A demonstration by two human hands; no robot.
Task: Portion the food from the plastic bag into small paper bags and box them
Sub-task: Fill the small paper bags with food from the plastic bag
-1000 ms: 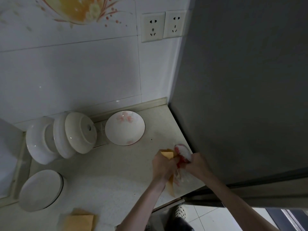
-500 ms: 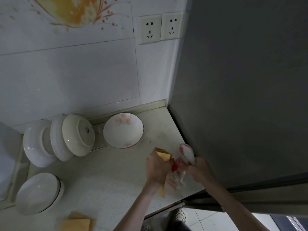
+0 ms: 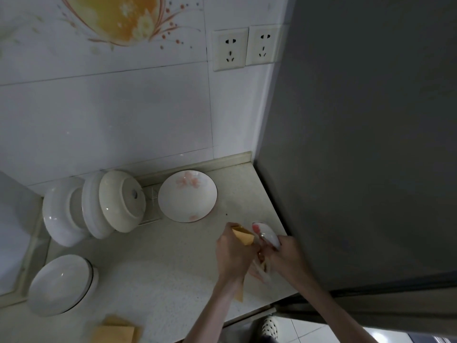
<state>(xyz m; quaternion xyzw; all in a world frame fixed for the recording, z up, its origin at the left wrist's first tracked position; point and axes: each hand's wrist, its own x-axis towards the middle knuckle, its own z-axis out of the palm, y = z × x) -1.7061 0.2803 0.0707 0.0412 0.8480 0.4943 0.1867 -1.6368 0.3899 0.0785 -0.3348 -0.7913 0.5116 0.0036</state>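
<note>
Your left hand (image 3: pixel 233 256) is curled around a small paper bag (image 3: pixel 243 237), its orange-tan mouth poking up past your knuckles. Your right hand (image 3: pixel 288 254) grips the clear plastic bag (image 3: pixel 265 235), bunched in your fingers with a pale, red-printed end sticking up and away from you. The two hands nearly touch at the right end of the countertop (image 3: pixel 148 276), just beside the dark refrigerator side (image 3: pixel 358 144).

I'd judge you are mid-portion: one bag is being filled, and whether any food has gone in I cannot tell. The paper bag's long axis runs from its lower corner near the counter edge up toward the wall, mouth at the far end. More flat paper bags (image 3: pixel 115 332) wait near the front edge, so several portions seem left. No box shows, so boxing is not yet begun. A flowered bowl (image 3: pixel 188 196) sits beyond your hands.
</note>
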